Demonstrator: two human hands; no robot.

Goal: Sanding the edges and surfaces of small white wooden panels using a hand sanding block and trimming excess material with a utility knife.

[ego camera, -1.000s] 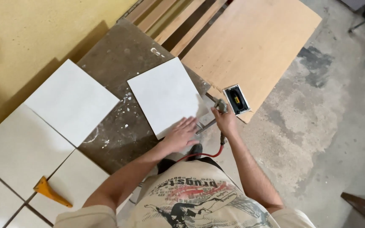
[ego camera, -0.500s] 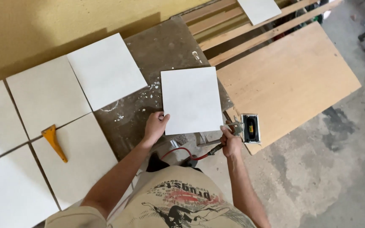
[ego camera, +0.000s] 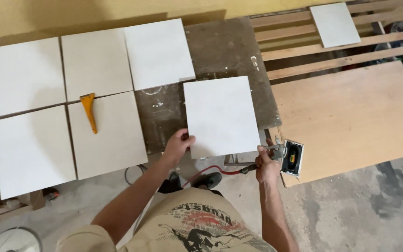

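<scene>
The left hand (ego camera: 178,144) now pinches the near left corner of the loose white tile (ego camera: 221,115), where a second ago it lay flat on the tile's face; the tile has also turned from skewed to square with the bench edge, which suggests it is being lined up rather than just steadied. The right hand (ego camera: 267,164) stays closed around a metal tool (ego camera: 276,151) fed by a red hose (ego camera: 215,171), just off the tile's near right corner. Directly right of that hand sits one small box with a yellow and black face (ego camera: 293,157), on the edge of a plywood sheet (ego camera: 350,116). Left of the left hand, at least seven white tiles (ego camera: 103,135) lie in rows, one yellow scraper (ego camera: 88,110) resting across them. One more tile (ego camera: 335,23) lies far beyond the right hand on wooden slats (ego camera: 304,42).
</scene>
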